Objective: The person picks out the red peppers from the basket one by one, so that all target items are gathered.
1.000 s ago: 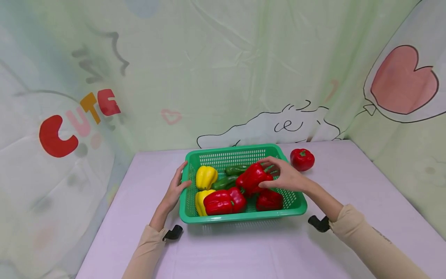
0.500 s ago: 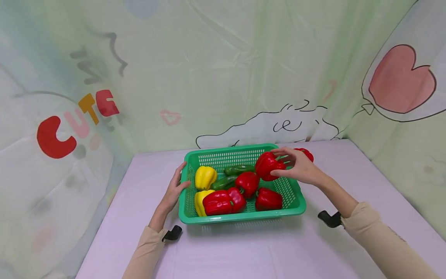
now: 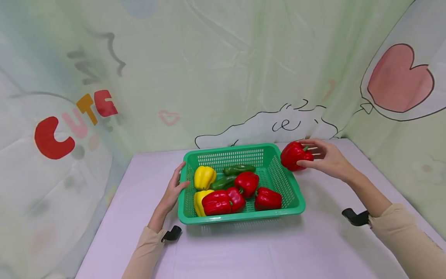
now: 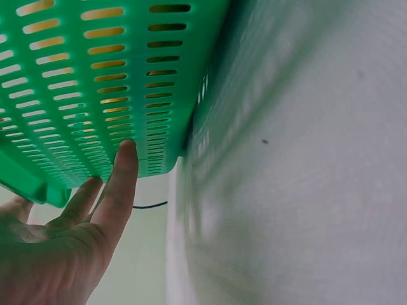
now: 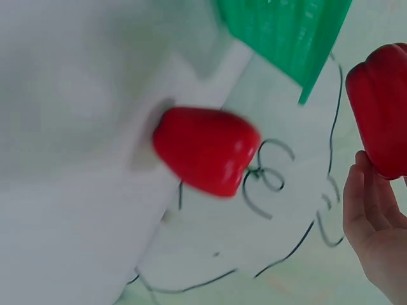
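My right hand (image 3: 331, 159) holds a red bell pepper (image 3: 294, 155) just off the basket's right rim, above the table. In the right wrist view that pepper (image 5: 381, 108) is at the right edge, fingers against its lower end. Another red bell pepper (image 5: 206, 151) rests on the table; in the head view the held one and the hand hide it. My left hand (image 3: 172, 190) grips the left side of the green basket (image 3: 244, 220), thumb on the rim. The left wrist view shows fingertips (image 4: 127, 152) against the basket's slotted outer wall.
Inside the basket lie yellow bell peppers (image 3: 204, 177), green peppers or cucumbers (image 3: 239, 169) and several red bell peppers (image 3: 268, 199). A lilac-covered table (image 3: 226, 252) carries it all. A printed curtain (image 3: 223, 77) hangs behind.
The right hand has lifted the red bell pepper out of the basket and carried it right, past the rim. The left hand has stayed on the basket.
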The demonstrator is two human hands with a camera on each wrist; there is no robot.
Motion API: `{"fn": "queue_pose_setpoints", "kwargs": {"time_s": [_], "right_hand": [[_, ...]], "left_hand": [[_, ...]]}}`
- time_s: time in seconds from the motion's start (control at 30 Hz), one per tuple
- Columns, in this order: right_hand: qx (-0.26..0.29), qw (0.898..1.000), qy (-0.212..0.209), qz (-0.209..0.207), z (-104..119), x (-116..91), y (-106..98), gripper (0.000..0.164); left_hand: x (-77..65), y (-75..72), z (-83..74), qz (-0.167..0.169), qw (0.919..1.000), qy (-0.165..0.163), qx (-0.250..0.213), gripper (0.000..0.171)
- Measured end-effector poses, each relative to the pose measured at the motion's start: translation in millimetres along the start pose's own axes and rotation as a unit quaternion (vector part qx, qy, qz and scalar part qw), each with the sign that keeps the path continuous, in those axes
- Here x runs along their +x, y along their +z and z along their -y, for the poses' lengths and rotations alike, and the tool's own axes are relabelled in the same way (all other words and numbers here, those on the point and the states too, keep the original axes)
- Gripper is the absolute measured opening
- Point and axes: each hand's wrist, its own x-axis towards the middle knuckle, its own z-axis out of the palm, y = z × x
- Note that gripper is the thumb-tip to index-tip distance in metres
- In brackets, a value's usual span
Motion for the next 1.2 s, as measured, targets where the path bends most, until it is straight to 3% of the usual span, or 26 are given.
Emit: {"fn": "queue_pose_setpoints", "kwargs": {"time_s": [0.17, 0.37, 1.0, 1.2], "right_hand": [[-0.014, 1.000, 0.016, -0.014, -13.3, -7.1, -13.9, 0.065], [-0.033, 0.999, 0.006, -0.013, -30.9, -14.7, -17.0, 0.066], [-0.088, 0.996, 0.011, 0.006, -71.9, -31.5, 14.1, 0.061], [-0.112, 0.993, -0.039, -0.012, -84.1, -31.5, 17.7, 0.060]], "left_hand": [[0.9, -1.3, -0.7, 0.000, 1.0000, 0.007, 0.000, 0.068], [1.2, -1.8, -0.5, 0.004, 1.0000, 0.009, 0.001, 0.068], [-1.8, -2.6, 3.0, 0.007, 1.0000, 0.002, -0.002, 0.068], [-0.4, -0.6, -3.0, 0.013, 0.9999, -0.006, -0.001, 0.068]]}}
